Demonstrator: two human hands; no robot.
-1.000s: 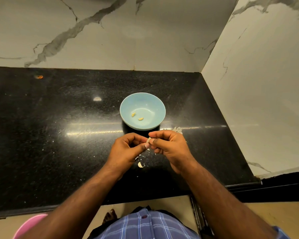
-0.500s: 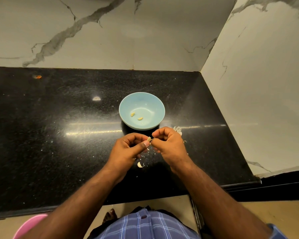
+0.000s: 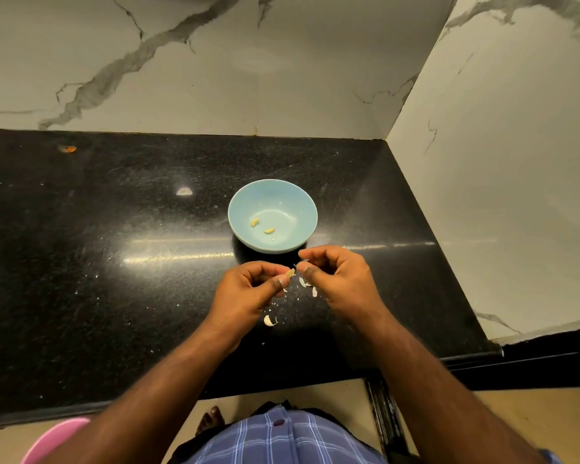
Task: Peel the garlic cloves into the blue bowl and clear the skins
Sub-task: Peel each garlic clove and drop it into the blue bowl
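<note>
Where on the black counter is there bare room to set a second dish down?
Left of the blue bowl, the counter is bare out to an orange speck near the wall. It is crowded just in front of the bowl, where both hands work a garlic clove over scattered skins.

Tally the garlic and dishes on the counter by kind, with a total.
Peeled cloves in the bowl: 2
Clove pinched in the left hand: 1
Blue bowl: 1
Larger skin pieces on the counter: 3
Total: 7, tiny flakes not counted.
</note>
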